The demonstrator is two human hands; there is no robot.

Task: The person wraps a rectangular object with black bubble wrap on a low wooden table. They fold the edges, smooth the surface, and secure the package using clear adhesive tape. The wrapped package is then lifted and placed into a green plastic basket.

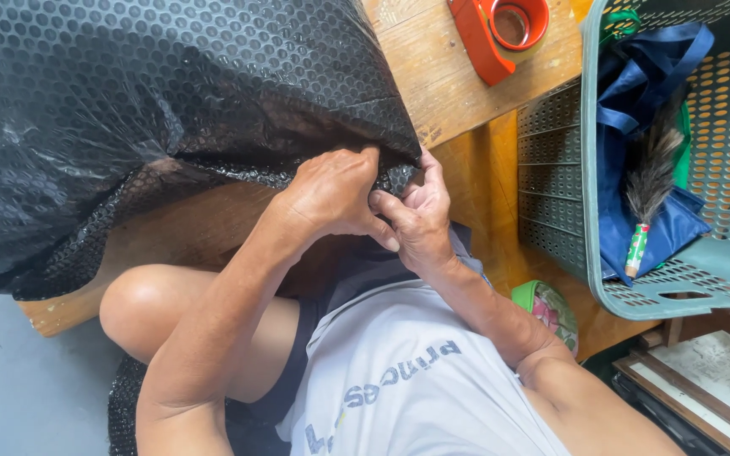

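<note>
Both hands pinch wrap (171,110) edge at its 5 o'clock corner: L hand (331,194) fisted on it, R hand (420,215) fingers gripping alongside; tape dispenser (500,29) at 1 o'clock, untouched.

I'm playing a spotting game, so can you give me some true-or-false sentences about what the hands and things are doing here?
1. Both hands pinch the edge of the black bubble wrap. True: the left hand and right hand grip it together.
2. The tape dispenser is blue. False: it is red.
3. A feather duster lies in the basket. True.
4. The basket is empty. False: it also holds a blue bag.
5. The bubble wrap rests on a wooden table. True.
6. The right hand holds scissors. False: it holds only bubble wrap.
</note>
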